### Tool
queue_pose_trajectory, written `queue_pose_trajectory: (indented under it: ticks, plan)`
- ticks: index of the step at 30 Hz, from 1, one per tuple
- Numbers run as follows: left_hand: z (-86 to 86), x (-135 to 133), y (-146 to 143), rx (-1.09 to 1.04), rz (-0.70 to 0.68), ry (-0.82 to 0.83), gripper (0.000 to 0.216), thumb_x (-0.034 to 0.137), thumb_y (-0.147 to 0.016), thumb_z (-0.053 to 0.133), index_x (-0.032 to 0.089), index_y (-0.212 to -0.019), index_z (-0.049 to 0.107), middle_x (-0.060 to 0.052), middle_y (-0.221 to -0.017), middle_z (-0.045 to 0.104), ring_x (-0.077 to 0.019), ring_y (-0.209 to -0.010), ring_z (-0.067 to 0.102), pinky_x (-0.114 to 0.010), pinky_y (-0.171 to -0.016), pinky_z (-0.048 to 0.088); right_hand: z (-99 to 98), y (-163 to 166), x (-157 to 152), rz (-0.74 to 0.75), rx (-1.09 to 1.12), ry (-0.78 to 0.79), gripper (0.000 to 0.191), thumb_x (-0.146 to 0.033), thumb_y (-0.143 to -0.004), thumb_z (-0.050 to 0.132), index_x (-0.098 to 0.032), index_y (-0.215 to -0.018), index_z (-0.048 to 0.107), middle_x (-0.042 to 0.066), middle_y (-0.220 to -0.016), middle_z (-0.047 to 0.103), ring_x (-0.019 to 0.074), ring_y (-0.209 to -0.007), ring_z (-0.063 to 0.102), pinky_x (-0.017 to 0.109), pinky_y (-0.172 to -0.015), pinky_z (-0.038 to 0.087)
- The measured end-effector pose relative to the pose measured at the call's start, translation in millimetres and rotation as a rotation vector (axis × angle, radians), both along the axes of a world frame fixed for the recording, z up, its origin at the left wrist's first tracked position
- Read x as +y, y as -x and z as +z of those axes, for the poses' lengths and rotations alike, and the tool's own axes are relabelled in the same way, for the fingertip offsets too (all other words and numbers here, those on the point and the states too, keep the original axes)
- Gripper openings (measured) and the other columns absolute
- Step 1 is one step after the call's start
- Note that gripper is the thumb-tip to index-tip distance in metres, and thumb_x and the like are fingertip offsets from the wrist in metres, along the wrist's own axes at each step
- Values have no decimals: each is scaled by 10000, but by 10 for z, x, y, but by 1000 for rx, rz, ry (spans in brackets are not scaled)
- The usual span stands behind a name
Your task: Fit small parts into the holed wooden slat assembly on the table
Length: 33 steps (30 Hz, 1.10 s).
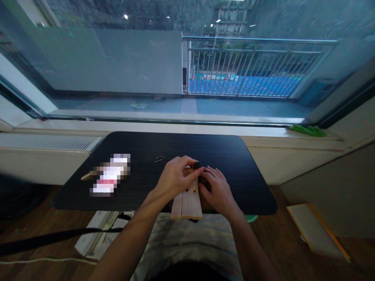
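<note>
My left hand (175, 175) reaches over light wooden slats (186, 208) lying side by side near the table's front edge. Its thumb and forefinger pinch a small black piece (197, 165) at the slats' far end; its exact kind is hard to make out. My right hand (218, 189) lies along the right side of the slats, fingers stretched out and thumb near the wood's edge. Dark round spots show on the slats between the hands. Something brown beneath the slats is mostly hidden. Several small screws or nails (159, 159) lie left of my hands.
The black table (140, 146) stands against a white windowsill (164, 127). A blurred-out item (109, 175) with a wooden stick (86, 176) lies on its left side. A green cloth (307, 130) rests on the sill; a white box (101, 234) sits below the table.
</note>
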State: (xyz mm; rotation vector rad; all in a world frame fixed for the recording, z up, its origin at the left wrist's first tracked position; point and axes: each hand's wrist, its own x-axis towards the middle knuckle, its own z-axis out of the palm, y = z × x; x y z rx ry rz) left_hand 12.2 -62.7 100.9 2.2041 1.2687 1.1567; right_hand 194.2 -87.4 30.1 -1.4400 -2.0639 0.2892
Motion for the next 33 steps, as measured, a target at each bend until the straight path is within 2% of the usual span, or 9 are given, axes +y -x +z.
queue_pose_trajectory:
  ticks: [13, 28, 33]
  plan:
    - [-21, 12, 27, 6, -39, 31, 149, 274, -877, 675, 169, -979, 702, -59, -859, 753, -201, -805, 708, -321, -736, 555, 15, 10, -9, -5, 5, 9, 347, -190, -836, 585, -227, -1162, 698, 96, -1346, 668, 294, -1319, 567, 578, -1163, 363]
    - [22, 12, 24, 13, -84, 33, 176, 221, -900, 634, 181, -1057, 702, -64, -980, 770, -201, -863, 700, -360, -845, 563, -4, 7, -9, -3, 12, -4, 337, -198, -840, 587, -224, -1156, 700, 97, -1342, 671, 297, -1319, 567, 580, -1162, 364]
    - [16, 18, 12, -36, -130, 12, 171, 193, -909, 590, 179, -1050, 685, -60, -961, 717, -177, -838, 671, -316, -804, 566, 2, 10, -12, -2, 25, -9, 349, -193, -833, 584, -243, -1159, 699, 87, -1336, 674, 292, -1315, 570, 581, -1158, 367]
